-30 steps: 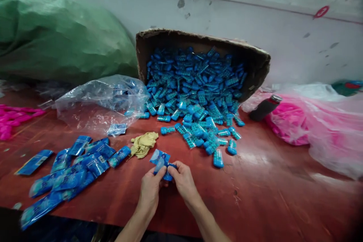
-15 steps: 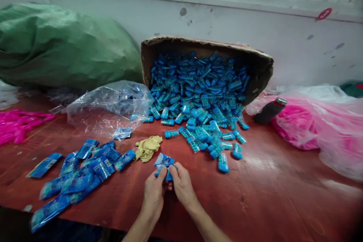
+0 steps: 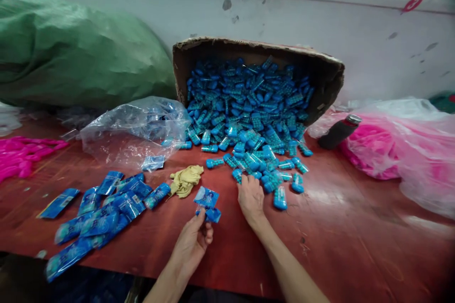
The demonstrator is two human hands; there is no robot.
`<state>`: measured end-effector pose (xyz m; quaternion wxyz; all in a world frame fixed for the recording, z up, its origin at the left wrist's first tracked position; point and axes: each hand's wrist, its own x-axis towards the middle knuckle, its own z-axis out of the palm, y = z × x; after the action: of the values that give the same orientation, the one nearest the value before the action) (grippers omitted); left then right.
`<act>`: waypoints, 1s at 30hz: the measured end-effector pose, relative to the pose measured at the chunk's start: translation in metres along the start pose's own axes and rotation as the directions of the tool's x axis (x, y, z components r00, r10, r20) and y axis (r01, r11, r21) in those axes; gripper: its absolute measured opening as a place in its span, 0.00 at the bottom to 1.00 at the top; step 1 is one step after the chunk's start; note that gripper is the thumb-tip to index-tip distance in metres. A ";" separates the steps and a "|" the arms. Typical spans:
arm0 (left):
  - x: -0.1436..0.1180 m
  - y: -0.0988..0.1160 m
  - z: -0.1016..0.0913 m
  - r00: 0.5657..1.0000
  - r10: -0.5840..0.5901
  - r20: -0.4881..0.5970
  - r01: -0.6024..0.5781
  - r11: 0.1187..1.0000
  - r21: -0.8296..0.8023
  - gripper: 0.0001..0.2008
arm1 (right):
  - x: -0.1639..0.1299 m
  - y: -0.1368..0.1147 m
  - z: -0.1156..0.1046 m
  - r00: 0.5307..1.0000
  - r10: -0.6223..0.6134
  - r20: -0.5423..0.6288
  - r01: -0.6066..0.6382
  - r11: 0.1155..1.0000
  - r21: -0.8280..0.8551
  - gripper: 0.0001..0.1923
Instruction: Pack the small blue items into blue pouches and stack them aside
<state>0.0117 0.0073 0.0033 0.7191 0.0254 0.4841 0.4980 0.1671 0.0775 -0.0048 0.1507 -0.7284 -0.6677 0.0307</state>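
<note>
Left hand (image 3: pixel 192 244) near edge, centre: thumb + fingers pinching a small blue packet (image 3: pixel 207 203), held up just above the red table (image 3: pixel 341 227). Right hand (image 3: pixel 251 199) a bit farther + right, palm down, fingers loosely spread, tips at near edge of the spilled blue pieces (image 3: pixel 261 170), touching or just beside them, can't tell which; nothing seen gripped. Left of hands: row of filled blue packets (image 3: pixel 103 218) lying flat, yellow rag (image 3: pixel 185 181) between them + the held packet. Farther left: clear plastic bag (image 3: pixel 135 130), crumpled, pink items (image 3: pixel 21 156) at far left edge. Far centre: cardboard box (image 3: pixel 256 52) tipped on its side, blue pieces pouring out toward hands. Right of box: dark bottle (image 3: pixel 337 132) lying down, pink stuff in plastic bag (image 3: pixel 401 151). Far left: big green sack (image 3: pixel 78 52) against white wall (image 3: pixel 320 19)
</note>
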 end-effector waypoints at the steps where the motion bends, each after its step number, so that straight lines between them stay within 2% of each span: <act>1: -0.001 0.000 -0.001 1.000 -0.015 -0.002 0.015 1.000 -0.016 0.07 | -0.007 0.000 0.001 1.000 -0.010 0.011 0.010 1.000 -0.009 0.07; 3: -0.003 0.001 -0.002 0.999 -0.041 -0.012 0.041 0.999 -0.034 0.06 | -0.024 0.001 -0.002 0.999 -0.026 0.046 0.028 0.999 -0.032 0.06; 6: -0.005 0.001 -0.002 0.996 -0.081 -0.039 0.080 0.996 -0.027 0.06 | -0.039 0.004 -0.016 0.986 -0.044 0.164 0.049 0.998 -0.028 0.07; 9: -0.006 -0.002 0.000 0.996 -0.080 -0.040 0.080 0.997 -0.003 0.06 | -0.035 0.005 -0.029 0.970 -0.059 0.236 0.049 0.998 0.051 0.16; 12: -0.008 -0.005 0.001 0.999 -0.030 -0.013 0.031 0.999 0.045 0.07 | -0.023 0.002 -0.033 0.955 -0.086 0.284 0.058 0.993 0.106 0.26; 15: -0.010 -0.004 0.001 0.999 0.041 -0.006 -0.041 0.994 0.098 0.08 | -0.021 -0.004 -0.033 0.963 -0.133 0.235 0.066 0.960 0.272 0.21; 17: -0.010 -0.003 0.000 0.997 0.070 -0.018 -0.068 0.993 0.101 0.08 | -0.028 -0.007 -0.034 0.956 -0.189 0.224 0.041 0.842 0.538 0.18; 19: -0.008 -0.003 0.001 0.997 0.077 -0.020 -0.075 0.993 0.086 0.08 | -0.038 -0.010 -0.035 0.919 -0.270 0.287 -0.066 0.611 0.789 0.18; 21: -0.007 -0.004 0.002 0.997 0.075 -0.004 -0.074 0.995 0.072 0.07 | -0.047 -0.014 -0.035 0.878 -0.325 0.351 -0.220 0.379 0.899 0.19; 23: -0.007 -0.007 0.003 0.997 0.068 0.026 -0.069 0.996 0.062 0.07 | -0.053 -0.018 -0.032 0.858 -0.317 0.403 -0.350 0.213 0.912 0.20; 26: -0.007 -0.009 0.004 0.997 0.053 0.059 -0.056 0.997 0.055 0.06 | -0.056 -0.024 -0.029 0.824 -0.299 0.481 -0.489 0.053 0.871 0.21; 30: -0.007 -0.007 0.002 0.996 0.046 0.082 -0.051 0.997 0.061 0.05 | -0.056 -0.027 -0.028 0.818 -0.257 0.515 -0.539 -0.028 0.842 0.21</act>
<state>0.0175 -0.0007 0.0054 0.7244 0.0799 0.4697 0.4983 0.1418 0.0191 0.0200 0.4211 -0.4232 -0.3663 0.7137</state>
